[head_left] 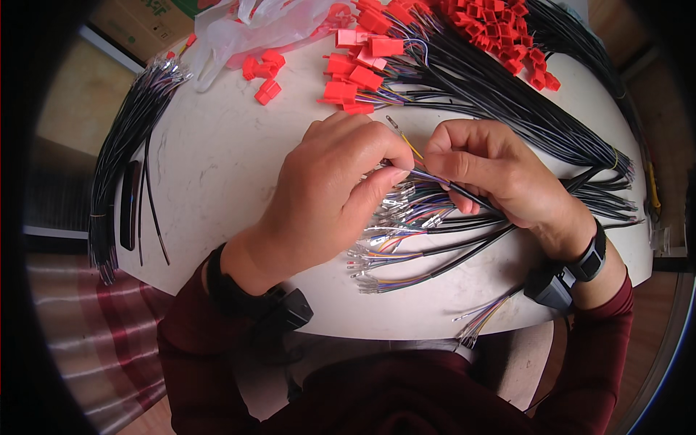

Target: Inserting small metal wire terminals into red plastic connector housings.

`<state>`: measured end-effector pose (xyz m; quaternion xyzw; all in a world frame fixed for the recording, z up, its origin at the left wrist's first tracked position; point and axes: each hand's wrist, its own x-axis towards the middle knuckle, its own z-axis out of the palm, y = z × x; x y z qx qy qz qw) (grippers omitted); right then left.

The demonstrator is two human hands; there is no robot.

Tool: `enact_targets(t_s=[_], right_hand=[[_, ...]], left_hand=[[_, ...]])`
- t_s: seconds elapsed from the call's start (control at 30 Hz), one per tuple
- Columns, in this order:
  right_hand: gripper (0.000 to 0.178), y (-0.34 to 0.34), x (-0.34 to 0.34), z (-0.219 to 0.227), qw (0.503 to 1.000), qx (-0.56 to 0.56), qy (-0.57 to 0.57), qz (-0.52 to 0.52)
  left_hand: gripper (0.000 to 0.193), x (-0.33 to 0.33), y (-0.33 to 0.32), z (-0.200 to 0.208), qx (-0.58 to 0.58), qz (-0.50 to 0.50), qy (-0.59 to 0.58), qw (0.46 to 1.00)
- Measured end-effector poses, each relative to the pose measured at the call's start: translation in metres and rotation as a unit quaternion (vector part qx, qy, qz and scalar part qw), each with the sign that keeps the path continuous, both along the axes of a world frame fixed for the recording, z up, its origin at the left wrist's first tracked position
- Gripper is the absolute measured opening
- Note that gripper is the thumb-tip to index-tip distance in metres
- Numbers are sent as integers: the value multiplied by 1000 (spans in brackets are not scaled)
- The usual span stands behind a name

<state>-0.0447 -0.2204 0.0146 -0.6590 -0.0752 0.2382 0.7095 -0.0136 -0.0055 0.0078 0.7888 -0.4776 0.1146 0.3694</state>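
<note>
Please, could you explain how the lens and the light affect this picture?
Head view: black corners frame the fisheye image, and the near edge of the white tabletop looks bowed, perhaps by the lens; head view: bright glints on the small silver metal wire terminals; head view: the dark maroon clothing at the bottom loses detail in shadow.

At the centre of the frame we observe bright, shiny metal terminals (397, 206) at the wire ends. The black cable sheaths (522, 105), upper right, look smooth and softly glossy, like plastic; the red connector housings (384, 47), top centre, appear as smooth, hard plastic with a slight sheen. We note the crumpled, translucent plastic bag (250, 32) at upper left, beside a matt cardboard box (141, 25). The pale tabletop (210, 159) is smooth and faintly smudged. At lower left, we find striped cloth (72, 319) with a satin lustre; the sleeves (196, 355) are matt cloth.
</note>
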Motion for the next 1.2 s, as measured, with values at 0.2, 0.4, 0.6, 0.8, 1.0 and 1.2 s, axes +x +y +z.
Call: enact_targets(t_s=[0.2, 0.4, 0.6, 0.8, 1.0, 1.2], right_hand=[[18, -2, 3, -3, 999, 4, 30, 13], [14, -2, 4, -1, 999, 11, 49, 0], [19, -3, 5, -1, 998, 20, 65, 10], [15, -2, 4, 2, 997, 20, 80, 4], [15, -3, 4, 4, 996, 14, 90, -4], [16, -3, 5, 3, 995, 21, 94, 3]], left_hand=[[10, -1, -2, -5, -50, -9, 189, 981], [12, 0, -2, -4, -27, -21, 191, 981], [13, 0, -1, -2, 24, -6, 174, 984], [10, -1, -2, -5, -37, -39, 267, 962], [14, -1, -2, -3, -51, -63, 400, 913], [22, 3, 0, -2, -42, -76, 430, 899]])
